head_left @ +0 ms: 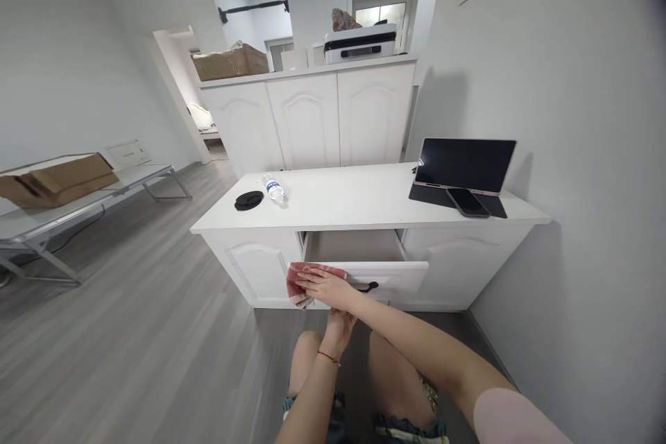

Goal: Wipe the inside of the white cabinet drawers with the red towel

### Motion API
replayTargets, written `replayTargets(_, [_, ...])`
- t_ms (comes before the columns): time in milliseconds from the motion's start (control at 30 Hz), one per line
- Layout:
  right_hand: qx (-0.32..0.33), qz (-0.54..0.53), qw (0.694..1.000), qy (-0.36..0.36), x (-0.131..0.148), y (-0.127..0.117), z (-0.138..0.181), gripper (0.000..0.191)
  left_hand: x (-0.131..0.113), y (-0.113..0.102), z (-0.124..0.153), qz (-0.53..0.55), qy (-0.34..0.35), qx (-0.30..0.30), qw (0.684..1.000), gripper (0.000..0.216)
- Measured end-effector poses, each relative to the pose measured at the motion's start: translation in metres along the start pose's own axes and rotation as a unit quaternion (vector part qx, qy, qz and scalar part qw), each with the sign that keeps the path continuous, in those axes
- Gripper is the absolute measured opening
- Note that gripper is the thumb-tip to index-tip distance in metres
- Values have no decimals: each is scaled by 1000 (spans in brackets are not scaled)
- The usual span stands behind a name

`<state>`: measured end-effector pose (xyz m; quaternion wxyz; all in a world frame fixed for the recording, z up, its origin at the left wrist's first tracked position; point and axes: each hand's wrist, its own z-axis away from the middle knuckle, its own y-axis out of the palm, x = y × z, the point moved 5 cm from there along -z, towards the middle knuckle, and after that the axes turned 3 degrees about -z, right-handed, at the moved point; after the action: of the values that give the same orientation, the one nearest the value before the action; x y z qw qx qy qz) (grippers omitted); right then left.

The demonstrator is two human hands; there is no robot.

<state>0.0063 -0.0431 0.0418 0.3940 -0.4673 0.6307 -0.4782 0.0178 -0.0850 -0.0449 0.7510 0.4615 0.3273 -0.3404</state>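
Note:
A white drawer (400, 276) with a black handle (368, 287) is pulled out from the middle of a white cabinet. My right hand (325, 288) presses a red cloth (296, 283) against the left part of the drawer front, its fingers reaching across the cloth near the top edge. Pale patches show at the cloth's lower end. Below it, my left hand (340, 326) is by the lower edge of the drawer front, a red string bracelet on its wrist. My right hand and forearm partly cover it, and its fingertips are hidden.
On the white cabinet top (343, 198) are a plastic bottle (274, 189), a black round item (248, 200), a tablet (465, 163) and a phone (467, 202). A taller cabinet (312, 114) stands behind. At left, a folding table (135, 177) bears a cardboard box (73, 177).

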Motion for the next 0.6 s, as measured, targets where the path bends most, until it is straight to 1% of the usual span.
replayTargets(33, [13,-19,1000,6,-1,-1,4,30,6,-3,-1,27,-13,3,1000,12])
replayTargets(67, [18,-32,999,14,-3,-2,10,31,11,-6,-3,53,-22,7,998,13])
replayTargets(133, [2,-39,999,25,-6,-3,22,32,16,-9,-6,98,-35,21,994,23])
replayTargets(233, [-62,-7,996,59,-13,-5,44,30,18,-9,-10,110,-39,36,993,37])
replayTargets(333, [-128,47,986,94,-20,-4,71,27,17,-7,-12,109,-44,42,992,41])
replayTargets(467, [-200,102,960,167,-27,0,118,23,20,-8,-15,121,-62,43,990,41])
replayTargets(600, [-274,127,919,252,-32,2,163,26,22,-10,-17,135,-57,33,989,44])
